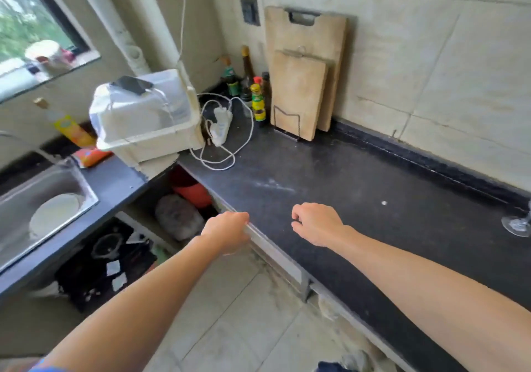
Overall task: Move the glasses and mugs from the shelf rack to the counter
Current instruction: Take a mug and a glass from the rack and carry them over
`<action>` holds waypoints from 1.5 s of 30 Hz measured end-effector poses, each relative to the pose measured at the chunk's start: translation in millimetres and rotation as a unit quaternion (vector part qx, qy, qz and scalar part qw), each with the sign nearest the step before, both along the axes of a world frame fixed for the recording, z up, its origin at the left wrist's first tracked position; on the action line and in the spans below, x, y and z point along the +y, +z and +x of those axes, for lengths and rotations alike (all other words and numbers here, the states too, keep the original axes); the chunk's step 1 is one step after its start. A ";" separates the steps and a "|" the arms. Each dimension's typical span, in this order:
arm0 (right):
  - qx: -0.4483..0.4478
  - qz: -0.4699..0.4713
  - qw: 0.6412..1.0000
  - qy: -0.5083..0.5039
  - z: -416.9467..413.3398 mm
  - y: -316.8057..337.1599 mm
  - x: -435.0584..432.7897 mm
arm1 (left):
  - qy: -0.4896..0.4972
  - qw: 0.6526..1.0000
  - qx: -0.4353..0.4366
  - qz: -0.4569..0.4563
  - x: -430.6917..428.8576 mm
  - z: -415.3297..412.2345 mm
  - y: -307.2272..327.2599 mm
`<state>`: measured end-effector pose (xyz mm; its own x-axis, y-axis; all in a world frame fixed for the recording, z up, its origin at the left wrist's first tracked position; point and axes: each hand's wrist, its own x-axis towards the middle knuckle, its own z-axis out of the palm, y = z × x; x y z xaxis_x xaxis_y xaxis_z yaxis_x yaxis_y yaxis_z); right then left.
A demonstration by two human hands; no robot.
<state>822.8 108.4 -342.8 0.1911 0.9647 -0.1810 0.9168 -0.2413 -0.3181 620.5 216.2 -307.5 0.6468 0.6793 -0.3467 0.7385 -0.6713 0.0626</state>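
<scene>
My left hand [227,232] rests at the front edge of the dark counter [330,187], fingers curled over the metal trim, holding nothing. Over the counter hovers my right hand [317,223], loosely curled and empty. At the far right edge the foot of a clear stemmed glass [517,225] stands on the counter; its bowl is cut off by the frame. No shelf rack and no mugs are in view.
A white lidded dish box [146,116] with a phone on top sits at the counter corner, beside a power strip [221,126] with a looped white cable. Sauce bottles [257,98] and two wooden cutting boards [304,84] lean against the back wall. A steel sink [43,199] lies left.
</scene>
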 end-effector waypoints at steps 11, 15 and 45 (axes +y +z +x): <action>-0.027 0.059 0.967 0.247 -322.0 63.7 81.6 | 0.228 0.972 -0.002 0.064 -34.1 -353.7 56.1; -0.029 0.090 0.936 0.340 -425.2 84.2 111.7 | 0.332 0.941 -0.017 0.063 -49.3 -456.3 66.6; 0.045 0.189 0.794 0.576 -1034.3 181.5 393.1 | 0.648 0.740 -0.075 0.163 82.9 -985.7 149.5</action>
